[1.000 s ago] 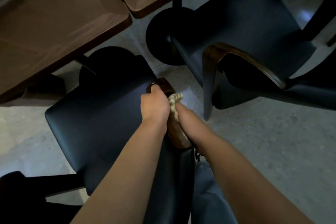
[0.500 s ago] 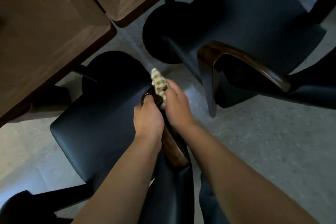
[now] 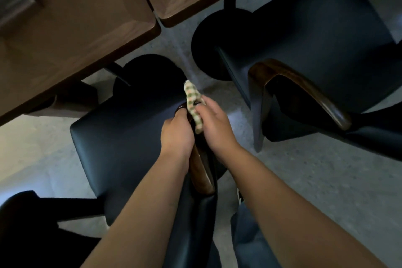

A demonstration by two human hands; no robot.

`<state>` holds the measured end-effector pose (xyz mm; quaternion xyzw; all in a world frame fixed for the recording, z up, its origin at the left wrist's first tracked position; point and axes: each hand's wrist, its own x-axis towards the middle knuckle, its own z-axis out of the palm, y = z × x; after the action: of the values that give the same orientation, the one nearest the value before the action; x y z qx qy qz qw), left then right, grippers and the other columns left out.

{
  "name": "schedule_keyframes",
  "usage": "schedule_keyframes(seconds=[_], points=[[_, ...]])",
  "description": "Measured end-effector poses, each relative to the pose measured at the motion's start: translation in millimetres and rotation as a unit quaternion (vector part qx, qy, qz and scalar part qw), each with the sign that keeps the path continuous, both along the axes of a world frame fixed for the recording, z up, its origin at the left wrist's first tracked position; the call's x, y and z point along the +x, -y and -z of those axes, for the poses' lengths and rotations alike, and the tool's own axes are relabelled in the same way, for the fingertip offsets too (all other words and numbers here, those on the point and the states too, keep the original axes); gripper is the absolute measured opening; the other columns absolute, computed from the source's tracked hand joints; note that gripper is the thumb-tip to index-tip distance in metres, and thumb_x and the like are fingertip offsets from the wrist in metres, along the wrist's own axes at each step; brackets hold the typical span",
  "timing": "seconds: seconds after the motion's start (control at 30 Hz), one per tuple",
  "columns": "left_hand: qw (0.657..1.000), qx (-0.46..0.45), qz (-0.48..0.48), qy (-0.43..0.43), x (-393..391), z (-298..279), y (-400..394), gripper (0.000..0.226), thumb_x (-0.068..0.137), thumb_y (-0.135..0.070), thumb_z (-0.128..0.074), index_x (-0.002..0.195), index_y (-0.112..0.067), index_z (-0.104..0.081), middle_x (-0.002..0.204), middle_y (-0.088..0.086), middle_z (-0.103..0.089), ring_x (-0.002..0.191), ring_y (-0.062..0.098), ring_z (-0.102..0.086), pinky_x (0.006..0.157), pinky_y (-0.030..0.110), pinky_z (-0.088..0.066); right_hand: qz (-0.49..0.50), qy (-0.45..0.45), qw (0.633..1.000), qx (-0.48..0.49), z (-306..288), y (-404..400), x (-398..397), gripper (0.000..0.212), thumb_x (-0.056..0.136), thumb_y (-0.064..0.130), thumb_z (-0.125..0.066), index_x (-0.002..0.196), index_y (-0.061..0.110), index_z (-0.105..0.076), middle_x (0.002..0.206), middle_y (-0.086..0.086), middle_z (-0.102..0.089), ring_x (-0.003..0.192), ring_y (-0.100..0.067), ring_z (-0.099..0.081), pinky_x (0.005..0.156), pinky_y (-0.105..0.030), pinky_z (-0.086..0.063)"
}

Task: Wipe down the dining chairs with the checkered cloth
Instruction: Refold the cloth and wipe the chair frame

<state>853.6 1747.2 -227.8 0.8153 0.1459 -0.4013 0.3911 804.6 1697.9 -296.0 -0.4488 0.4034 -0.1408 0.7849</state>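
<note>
Nearest us, along the wooden armrest [image 3: 201,172] of the dark dining chair [image 3: 121,141], our left hand [image 3: 177,135] curls around the rail to steady it. Just beyond, our right hand [image 3: 214,125] pinches the checkered cloth [image 3: 192,104] against the armrest's front end; we should press firmly and wrap the curve.

armrest [image 3: 201,172] front under hands, right chair [image 3: 315,35] cut off by frame edge

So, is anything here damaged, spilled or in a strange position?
Nothing stands out. The right hand holds the checkered cloth at the near chair's wooden armrest; the left hand grips that armrest. The second chair stands upright beside the tables.
</note>
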Motion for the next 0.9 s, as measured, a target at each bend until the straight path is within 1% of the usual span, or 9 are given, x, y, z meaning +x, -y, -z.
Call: schedule_keyframes(seconds=[0.1,0.23,0.3,0.4,0.47,0.53,0.63,0.77,0.9], points=[[0.998,-0.022,-0.054,-0.021,-4.2,-1.6,-1.8,0.043,0.083,-0.050,-0.048,0.095,-0.017,-0.073,0.095,0.012,-0.073,0.091,0.033,-0.069,0.091,0.052,-0.054,0.010,-0.077,0.996,0.048,0.8,13.2,6.0,0.024,0.095,0.023,-0.046,0.103,0.019,-0.068,0.077,0.002,-0.066,0.077,-0.016,-0.062,0.060,-0.022,-0.048],[0.993,-0.065,-0.088,-0.047,-21.5,-3.6,-16.1,0.053,0.080,-0.055,-0.045,0.105,-0.017,-0.072,0.101,0.013,-0.073,0.097,0.034,-0.068,0.095,0.052,-0.052,-0.006,-0.194,0.978,0.074,5.3,16.7,0.0,0.027,0.095,0.023,-0.046,0.099,0.008,-0.068,0.082,-0.015,-0.063,0.082,-0.034,-0.064,0.069,-0.042,-0.051],[0.990,-0.091,-0.101,-0.038,-30.0,-4.3,-27.4,0.041,0.088,-0.052,-0.048,0.104,-0.022,-0.071,0.096,0.009,-0.075,0.092,0.029,-0.071,0.091,0.049,-0.055,0.040,-0.172,0.984,-0.001,-2.9,5.3,-12.3,0.026,0.092,0.018,-0.045,0.077,0.012,-0.065,0.068,-0.006,-0.059,0.068,-0.022,-0.059,0.058,-0.032,-0.044],[0.984,-0.133,-0.110,-0.041,-36.4,-1.4,-40.9,0.030,0.095,-0.040,-0.050,0.102,-0.021,-0.071,0.095,0.008,-0.075,0.089,0.027,-0.072,0.087,0.047,-0.057,0.081,-0.055,0.992,-0.078,-28.4,-12.7,-43.7,0.027,0.092,0.020,-0.047,0.073,0.016,-0.066,0.058,0.006,-0.056,0.055,-0.005,-0.052,0.049,-0.017,-0.040],[0.983,-0.156,-0.096,-0.032,-40.3,-1.9,-50.4,0.027,0.095,-0.034,-0.050,0.099,-0.018,-0.072,0.097,0.009,-0.075,0.088,0.025,-0.073,0.087,0.045,-0.057,0.048,0.031,0.993,-0.103,-45.7,-24.0,-62.8,0.025,0.090,0.023,-0.048,0.082,0.021,-0.072,0.069,0.005,-0.064,0.065,-0.005,-0.057,0.056,-0.016,-0.045],[0.981,-0.179,-0.076,-0.021,-45.1,-3.7,-63.3,0.029,0.094,-0.028,-0.049,0.097,-0.014,-0.074,0.097,0.011,-0.075,0.093,0.028,-0.071,0.091,0.048,-0.055,-0.031,0.077,0.984,-0.159,-56.7,-34.8,-74.0,0.025,0.089,0.018,-0.050,0.100,0.023,-0.072,0.097,0.006,-0.070,0.092,-0.004,-0.062,0.080,-0.019,-0.049],[0.972,-0.213,-0.099,-0.016,-53.7,-6.6,-89.7,0.032,0.095,-0.026,-0.049,0.113,-0.005,-0.066,0.108,0.012,-0.070,0.104,0.028,-0.066,0.098,0.049,-0.051,-0.152,0.069,0.952,-0.257,-65.2,-48.5,-81.3,0.042,0.087,0.018,-0.053,0.129,0.021,-0.052,0.143,0.002,-0.046,0.134,-0.007,-0.040,0.112,-0.026,-0.030],[0.975,-0.199,-0.095,0.005,-63.1,-10.7,-126.0,0.032,0.097,-0.025,-0.051,0.124,-0.008,-0.054,0.107,0.008,-0.065,0.100,0.021,-0.064,0.093,0.038,-0.052,-0.184,0.017,0.914,-0.361,-73.9,-48.0,-81.0,0.038,0.091,0.004,-0.057,0.129,0.008,-0.056,0.146,-0.007,-0.044,0.139,-0.015,-0.036,0.112,-0.019,-0.024],[0.983,-0.143,0.057,0.098,-76.4,-24.0,-168.4,0.058,0.088,-0.028,-0.056,0.142,-0.014,-0.040,0.121,0.009,-0.062,0.108,0.023,-0.062,0.096,0.042,-0.050,-0.212,-0.073,0.823,-0.522,-88.1,-54.9,-85.4,0.037,0.096,0.013,-0.052,0.131,0.004,-0.056,0.146,-0.012,-0.044,0.137,-0.018,-0.038,0.104,-0.010,-0.023]])
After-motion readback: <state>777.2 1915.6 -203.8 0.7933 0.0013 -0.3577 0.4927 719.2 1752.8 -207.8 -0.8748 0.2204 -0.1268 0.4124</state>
